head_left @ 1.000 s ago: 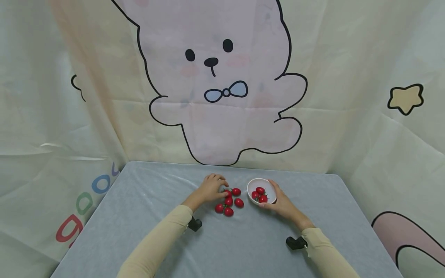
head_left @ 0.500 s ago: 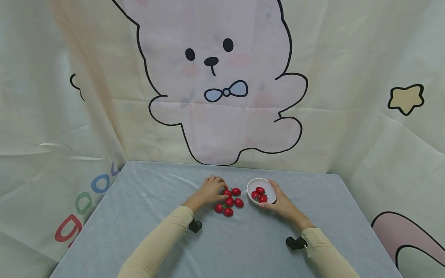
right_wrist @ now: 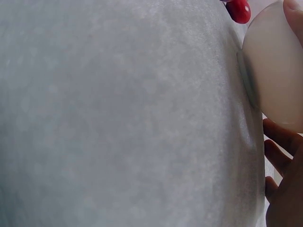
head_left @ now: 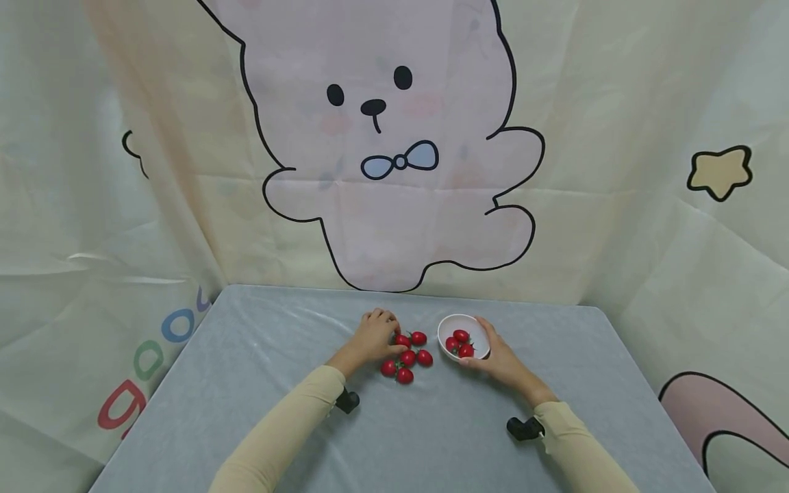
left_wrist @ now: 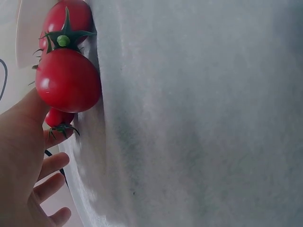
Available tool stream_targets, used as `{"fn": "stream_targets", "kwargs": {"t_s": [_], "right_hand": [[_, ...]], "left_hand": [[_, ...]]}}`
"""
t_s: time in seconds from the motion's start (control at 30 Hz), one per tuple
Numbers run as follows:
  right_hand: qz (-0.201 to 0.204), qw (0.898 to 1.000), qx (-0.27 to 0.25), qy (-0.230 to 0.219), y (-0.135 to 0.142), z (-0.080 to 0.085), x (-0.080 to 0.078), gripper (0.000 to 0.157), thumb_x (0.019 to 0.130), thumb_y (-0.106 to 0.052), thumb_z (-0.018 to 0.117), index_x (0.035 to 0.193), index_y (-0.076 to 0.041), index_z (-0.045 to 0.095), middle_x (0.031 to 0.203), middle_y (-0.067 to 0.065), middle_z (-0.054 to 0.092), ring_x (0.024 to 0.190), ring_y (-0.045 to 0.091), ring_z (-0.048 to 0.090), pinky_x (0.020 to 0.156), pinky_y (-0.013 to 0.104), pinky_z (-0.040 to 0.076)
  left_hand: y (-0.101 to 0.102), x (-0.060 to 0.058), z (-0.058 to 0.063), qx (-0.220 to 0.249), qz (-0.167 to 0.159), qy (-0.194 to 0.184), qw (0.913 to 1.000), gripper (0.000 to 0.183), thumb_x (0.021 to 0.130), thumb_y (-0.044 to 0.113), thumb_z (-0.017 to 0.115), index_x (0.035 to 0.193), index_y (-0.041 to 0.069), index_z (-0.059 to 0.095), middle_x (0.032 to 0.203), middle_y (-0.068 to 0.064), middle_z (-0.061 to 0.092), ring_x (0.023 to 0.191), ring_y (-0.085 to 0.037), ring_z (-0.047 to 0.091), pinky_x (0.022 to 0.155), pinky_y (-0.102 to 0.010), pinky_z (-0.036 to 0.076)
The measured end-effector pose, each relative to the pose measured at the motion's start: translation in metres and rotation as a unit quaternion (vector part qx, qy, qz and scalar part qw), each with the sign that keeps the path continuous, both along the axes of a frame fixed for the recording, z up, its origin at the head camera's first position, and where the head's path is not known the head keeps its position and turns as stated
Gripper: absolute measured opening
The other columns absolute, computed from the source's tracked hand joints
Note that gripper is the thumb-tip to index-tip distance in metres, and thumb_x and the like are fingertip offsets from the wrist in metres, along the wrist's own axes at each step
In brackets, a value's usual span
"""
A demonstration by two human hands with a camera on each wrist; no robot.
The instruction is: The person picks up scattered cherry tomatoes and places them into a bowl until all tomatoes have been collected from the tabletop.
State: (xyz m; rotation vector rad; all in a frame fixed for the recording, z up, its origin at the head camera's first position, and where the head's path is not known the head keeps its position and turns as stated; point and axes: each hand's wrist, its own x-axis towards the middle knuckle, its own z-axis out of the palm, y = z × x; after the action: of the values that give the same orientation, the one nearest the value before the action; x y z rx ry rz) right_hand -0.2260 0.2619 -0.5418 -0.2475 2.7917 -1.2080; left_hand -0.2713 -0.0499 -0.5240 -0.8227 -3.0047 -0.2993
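Note:
In the head view my left hand [head_left: 372, 337] has its thumb and index finger around a cherry tomato [head_left: 403, 340] at the back left of a small group. The left wrist view shows the index fingertip against this tomato, partly hidden behind a nearer tomato [left_wrist: 68, 80] with a green stem; the other fingers are spread. My right hand [head_left: 504, 361] grips the right side of a white bowl [head_left: 455, 322], thumb at the near side and fingers at the far side. Red tomatoes [head_left: 461, 336] lie inside the bowl. In the right wrist view the bowl's base stands on the cloth.
Several loose tomatoes [head_left: 408, 358] lie between the left hand and the bowl. A grey-blue cloth [head_left: 419, 438] covers the table. Behind it hangs a curtain [head_left: 585, 171] printed with a cartoon bear. Black wrist-camera mounts [head_left: 525, 429] project from both wrists.
My left thumb and fingers have closed in slightly on the back-left tomato, which has shifted a little. Neighbouring tomatoes moved slightly right. The right hand and bowl have stayed put.

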Motion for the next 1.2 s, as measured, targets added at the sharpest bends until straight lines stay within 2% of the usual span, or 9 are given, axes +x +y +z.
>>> {"fn": "stream_targets", "kwargs": {"t_s": [0.37, 0.63, 0.97, 1.2], "right_hand": [[-0.001, 1.0, -0.001, -0.007, 0.0, -0.001, -0.001, 0.114, 0.074, -0.051, 0.083, 0.158, -0.017, 0.013, 0.159, 0.018, 0.031, 0.145, 0.04, 0.033, 0.114, 0.065, 0.03], [0.001, 1.0, -0.004, -0.001, 0.001, -0.001, -0.002, 0.114, 0.074, -0.049, 0.083, 0.158, -0.017, 0.014, 0.158, 0.019, 0.031, 0.145, 0.041, 0.033, 0.114, 0.065, 0.03], [0.003, 1.0, -0.01, 0.001, 0.002, -0.003, -0.002, 0.114, 0.073, -0.049, 0.083, 0.158, -0.017, 0.014, 0.158, 0.018, 0.032, 0.145, 0.039, 0.034, 0.115, 0.064, 0.029], [0.004, 1.0, 0.001, 0.007, 0.002, -0.003, -0.002, 0.114, 0.073, -0.052, 0.083, 0.158, -0.016, 0.014, 0.158, 0.019, 0.033, 0.144, 0.04, 0.036, 0.113, 0.064, 0.031]], "left_hand": [[0.002, 0.002, 0.001, -0.017, -0.005, 0.018, 0.9997, 0.044, 0.087, 0.059, 0.066, 0.104, 0.019, 0.069, 0.123, -0.003, 0.062, 0.119, -0.025, 0.052, 0.106, -0.05, 0.043], [0.003, 0.002, 0.002, 0.004, -0.008, 0.025, 0.9996, 0.043, 0.087, 0.059, 0.066, 0.102, 0.019, 0.069, 0.122, -0.003, 0.062, 0.117, -0.024, 0.053, 0.105, -0.049, 0.043], [0.006, -0.003, 0.021, 0.031, -0.005, 0.039, 0.9987, 0.04, 0.086, 0.055, 0.069, 0.101, 0.018, 0.07, 0.124, -0.004, 0.061, 0.121, -0.027, 0.053, 0.108, -0.051, 0.041], [0.009, -0.002, 0.023, 0.014, 0.002, 0.038, 0.9992, 0.042, 0.087, 0.058, 0.066, 0.105, 0.02, 0.07, 0.128, -0.002, 0.06, 0.126, -0.026, 0.051, 0.109, -0.05, 0.041]]}}
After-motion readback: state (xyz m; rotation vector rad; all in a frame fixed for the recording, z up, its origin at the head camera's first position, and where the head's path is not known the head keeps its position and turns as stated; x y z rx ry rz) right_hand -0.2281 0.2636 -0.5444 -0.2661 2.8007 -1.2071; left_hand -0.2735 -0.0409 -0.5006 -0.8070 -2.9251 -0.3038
